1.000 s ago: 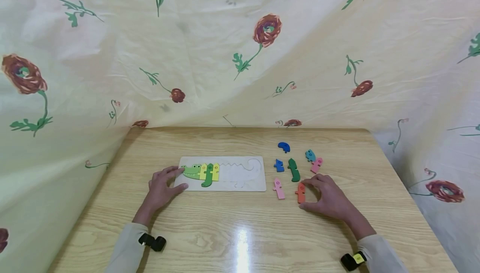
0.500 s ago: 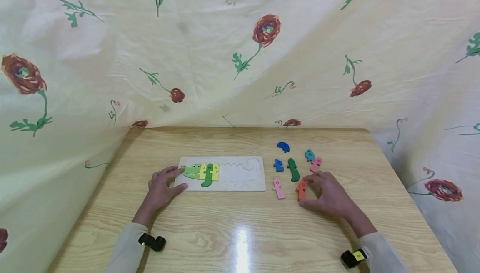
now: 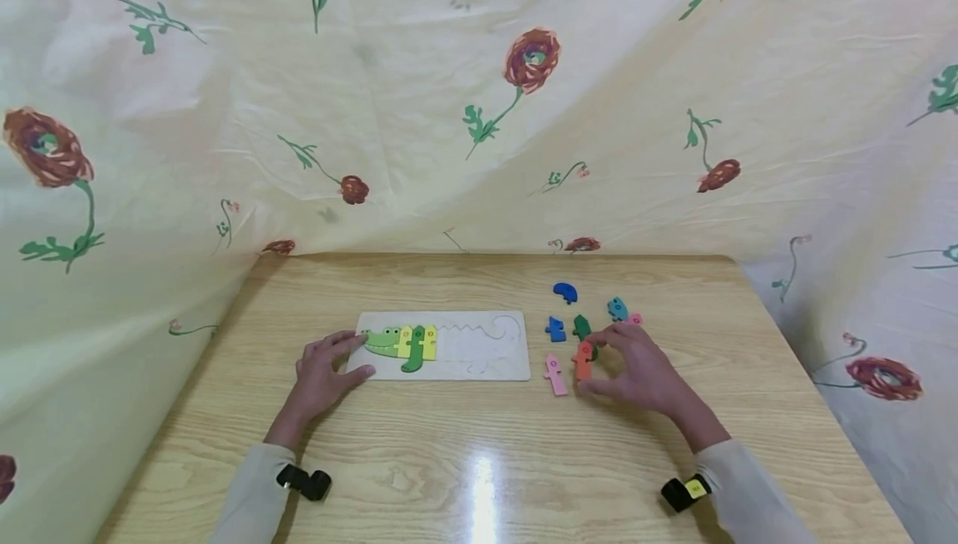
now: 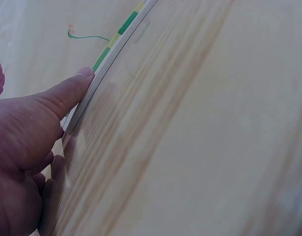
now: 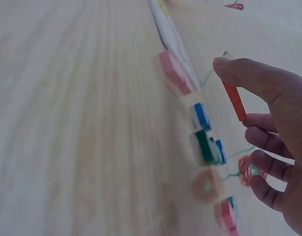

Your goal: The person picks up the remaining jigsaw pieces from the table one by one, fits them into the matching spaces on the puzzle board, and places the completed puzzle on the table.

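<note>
A pale puzzle board with a crocodile outline lies on the table, its left part filled with green and yellow pieces. My left hand holds the board's left end, thumb along the near side and index finger on the far side. Between thumb and index finger, my right hand pinches an orange puzzle piece. The right wrist view shows this orange piece raised off the table. Beneath it in the head view, a dark green piece is partly covered. A pink piece lies just left.
Two blue pieces, one curved and one smaller, lie right of the board. A teal piece rests farther back, with another pink piece mostly behind the right hand. A flowered cloth hangs behind the wooden table.
The orange piece has been lifted from the table and carried left and slightly away by my right hand, now over the dark green piece. My left hand and the board have stayed put.
</note>
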Tool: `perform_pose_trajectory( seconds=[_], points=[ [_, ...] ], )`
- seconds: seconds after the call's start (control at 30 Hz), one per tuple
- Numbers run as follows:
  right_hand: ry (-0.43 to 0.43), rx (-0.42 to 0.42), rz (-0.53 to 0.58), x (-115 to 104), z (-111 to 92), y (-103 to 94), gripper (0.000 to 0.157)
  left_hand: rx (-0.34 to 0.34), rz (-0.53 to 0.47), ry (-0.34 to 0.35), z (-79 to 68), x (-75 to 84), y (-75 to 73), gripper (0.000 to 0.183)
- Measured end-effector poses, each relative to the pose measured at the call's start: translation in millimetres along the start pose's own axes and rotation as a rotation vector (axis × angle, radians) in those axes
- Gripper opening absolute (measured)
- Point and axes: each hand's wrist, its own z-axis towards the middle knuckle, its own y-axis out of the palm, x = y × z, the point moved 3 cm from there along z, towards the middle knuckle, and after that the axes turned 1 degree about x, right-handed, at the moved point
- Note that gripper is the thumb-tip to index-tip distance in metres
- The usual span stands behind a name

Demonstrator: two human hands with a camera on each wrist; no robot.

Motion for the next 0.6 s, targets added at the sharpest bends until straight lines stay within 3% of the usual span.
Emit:
perform_pose_trajectory(
  seconds=[0.6],
  points=[
    [-0.064,-0.008,0.112,-49.5,54.2,3.4,0.068,-0.008,0.011,-0.011,0.0,0.5,-0.3,0.066]
  ],
)
